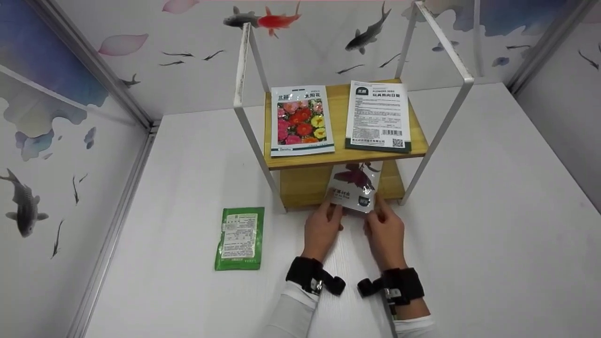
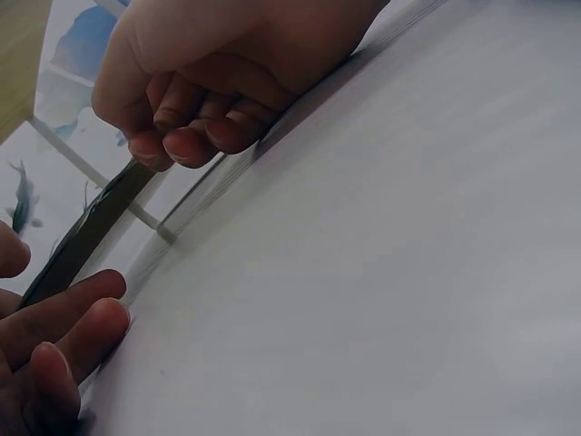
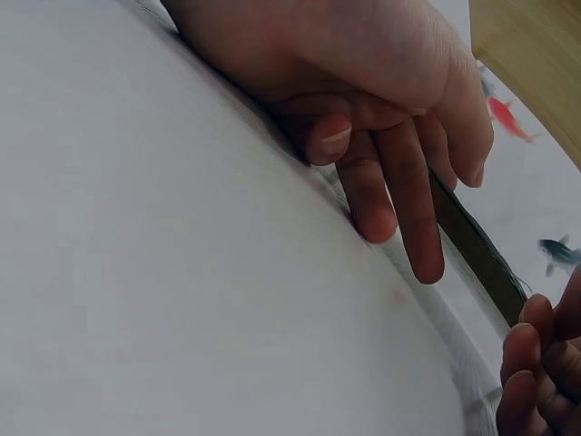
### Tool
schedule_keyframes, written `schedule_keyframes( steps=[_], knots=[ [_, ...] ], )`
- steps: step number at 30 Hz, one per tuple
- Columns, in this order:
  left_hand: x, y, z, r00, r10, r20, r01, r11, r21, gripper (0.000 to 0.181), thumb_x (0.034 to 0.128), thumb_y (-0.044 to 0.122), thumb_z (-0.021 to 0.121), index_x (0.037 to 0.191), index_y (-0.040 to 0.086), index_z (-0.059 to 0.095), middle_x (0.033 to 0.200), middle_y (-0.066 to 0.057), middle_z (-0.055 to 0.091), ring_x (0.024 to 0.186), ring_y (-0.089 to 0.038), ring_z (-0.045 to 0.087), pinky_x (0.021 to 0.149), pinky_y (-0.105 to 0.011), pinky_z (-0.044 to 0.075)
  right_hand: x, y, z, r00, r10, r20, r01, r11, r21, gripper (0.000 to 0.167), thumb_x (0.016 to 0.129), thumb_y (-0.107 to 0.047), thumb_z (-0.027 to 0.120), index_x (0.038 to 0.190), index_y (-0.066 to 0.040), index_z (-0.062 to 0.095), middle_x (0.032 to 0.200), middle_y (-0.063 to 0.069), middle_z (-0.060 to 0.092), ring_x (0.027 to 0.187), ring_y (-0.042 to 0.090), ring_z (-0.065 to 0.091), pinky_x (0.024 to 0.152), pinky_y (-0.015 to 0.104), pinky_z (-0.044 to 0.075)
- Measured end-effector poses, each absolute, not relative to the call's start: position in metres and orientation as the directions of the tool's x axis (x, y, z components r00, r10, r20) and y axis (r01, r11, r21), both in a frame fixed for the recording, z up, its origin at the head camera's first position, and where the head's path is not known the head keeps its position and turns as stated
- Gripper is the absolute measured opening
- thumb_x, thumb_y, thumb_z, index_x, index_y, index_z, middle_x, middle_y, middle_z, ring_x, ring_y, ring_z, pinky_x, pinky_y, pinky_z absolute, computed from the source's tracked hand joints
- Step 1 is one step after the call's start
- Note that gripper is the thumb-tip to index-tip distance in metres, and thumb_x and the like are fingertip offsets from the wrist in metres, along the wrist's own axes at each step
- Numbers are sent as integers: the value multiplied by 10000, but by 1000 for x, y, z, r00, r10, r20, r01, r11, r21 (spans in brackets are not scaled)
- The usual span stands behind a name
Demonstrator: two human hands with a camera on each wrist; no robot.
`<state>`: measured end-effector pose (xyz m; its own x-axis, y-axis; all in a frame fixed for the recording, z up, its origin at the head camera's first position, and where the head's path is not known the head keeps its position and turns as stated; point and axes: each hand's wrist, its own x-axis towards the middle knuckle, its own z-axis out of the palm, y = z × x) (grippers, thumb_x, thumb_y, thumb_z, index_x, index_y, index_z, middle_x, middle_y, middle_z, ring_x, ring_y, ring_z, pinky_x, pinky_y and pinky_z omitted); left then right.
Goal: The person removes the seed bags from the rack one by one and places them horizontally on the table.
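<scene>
A white table spreads beneath the shelf. Behind the shelf stands a white wall bearing red and dark fish; left of it, a blue-blotched wall meets a metal rail.

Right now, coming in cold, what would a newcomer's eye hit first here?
Probably the flower-photo packet, bright red, pink and yellow on the left of the top tier. Next, the dark-red-print packet at the front of the lower tier, held by the left hand and right hand. The green packet also stands out, alone on the white table, left of the shelf.
</scene>
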<state>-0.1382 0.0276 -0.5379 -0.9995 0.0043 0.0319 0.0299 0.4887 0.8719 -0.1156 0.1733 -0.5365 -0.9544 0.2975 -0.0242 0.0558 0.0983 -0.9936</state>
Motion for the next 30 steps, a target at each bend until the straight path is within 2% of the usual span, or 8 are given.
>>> schedule_keyframes(
  steps=[8,15,22,30],
  knots=[
    [-138,28,-539,-999,2,41,37,477,878,528,909,447,423,1386,239,334,638,114,572,508,-23,539,568,-246,427,-114,175,-536,-956,290,-49,76,82,-994,556,817,-65,514,1321,-281,419,678,106,480,531,193,450,415,281,392],
    [-138,25,-539,-1000,-11,15,8,479,878,527,907,442,421,1393,268,312,614,114,573,519,-26,545,558,-251,426,-107,176,-536,-966,257,-32,80,177,-981,532,824,-91,509,1309,-296,432,661,102,494,534,194,459,441,275,400],
    [-136,25,-538,-1000,-29,5,-8,445,896,471,909,392,445,1358,264,381,601,95,582,531,-45,548,528,-260,432,-104,178,-536,-967,255,-2,61,221,-973,537,815,-72,510,1302,-289,451,639,87,479,519,175,437,431,261,371],
    [-135,24,-535,-999,-40,-2,-19,433,901,507,903,407,453,1362,206,377,608,91,589,549,-50,551,551,-268,435,-103,180,-535,-965,261,19,47,243,-969,541,799,-54,510,1291,-275,471,622,73,468,508,164,423,432,252,350]
  ],
)
